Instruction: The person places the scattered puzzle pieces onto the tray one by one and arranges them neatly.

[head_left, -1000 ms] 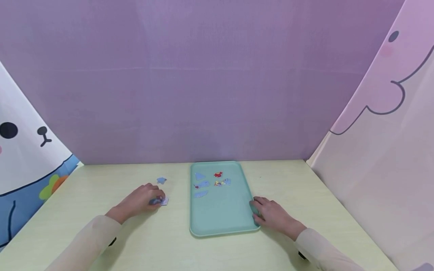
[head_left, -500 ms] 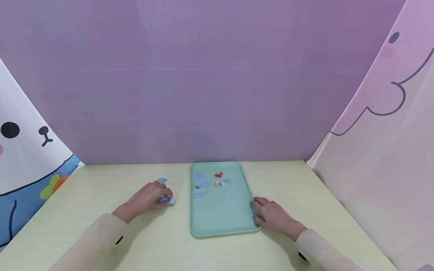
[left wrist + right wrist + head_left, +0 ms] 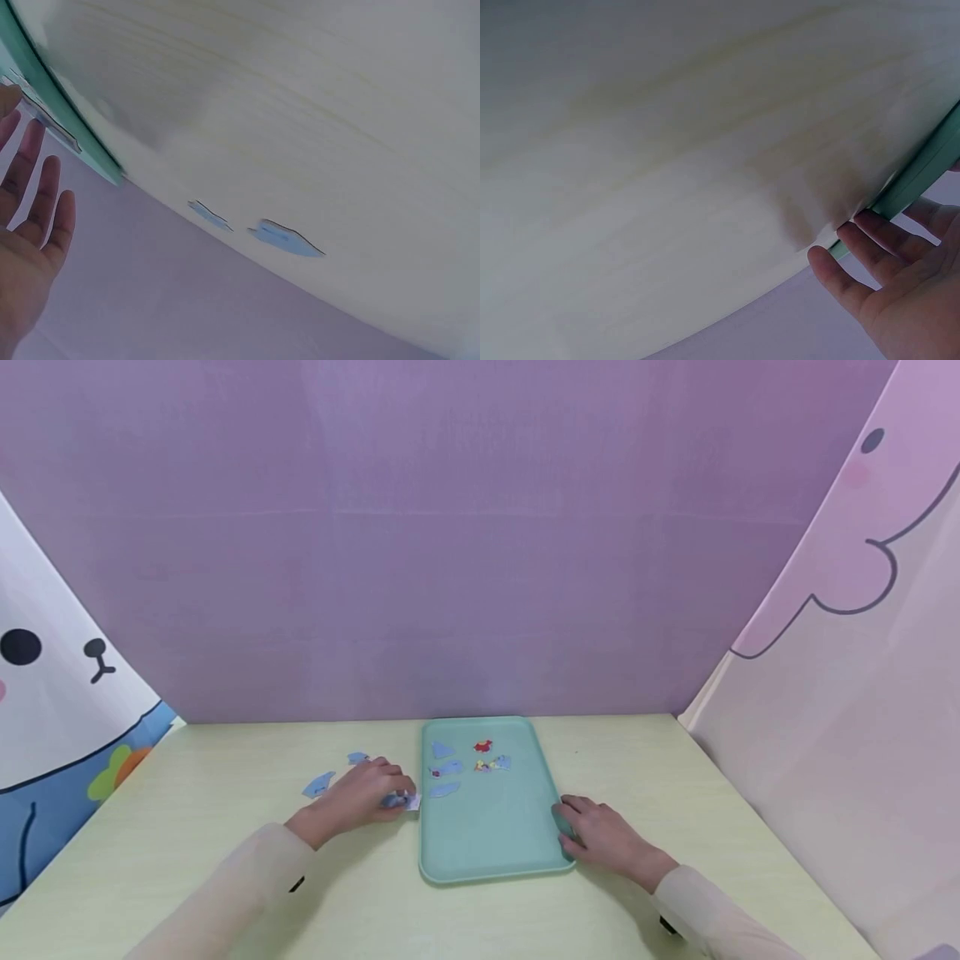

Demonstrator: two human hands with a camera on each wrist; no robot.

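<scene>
My left hand (image 3: 369, 795) pinches a blue and pale puzzle piece (image 3: 412, 802) between thumb and fingers, right at the left rim of a mint-green tray (image 3: 495, 852). In the left wrist view the held piece (image 3: 52, 124) appears as a thin slab with a dark edge, overlapping the tray's wall (image 3: 56, 97). My right hand (image 3: 606, 841) holds the tray by its right rim; from the right wrist view, the fingers (image 3: 866, 255) lie along the tray's outer side (image 3: 922, 172). Several pieces, including a red piece (image 3: 483, 747) and a blue piece (image 3: 444, 790), lie flat on the tray.
Two loose blue pieces lie on the pale wooden table (image 3: 360, 910): one (image 3: 319, 784) left of my left hand, the other (image 3: 357, 758) just behind it. A purple cloth wall (image 3: 480, 543) rises along the table's back edge, with printed panels at both sides.
My left hand has moved right with the piece, up to the tray's left rim. Its move uncovers a blue piece on the table. The right hand and tray stay in place.
</scene>
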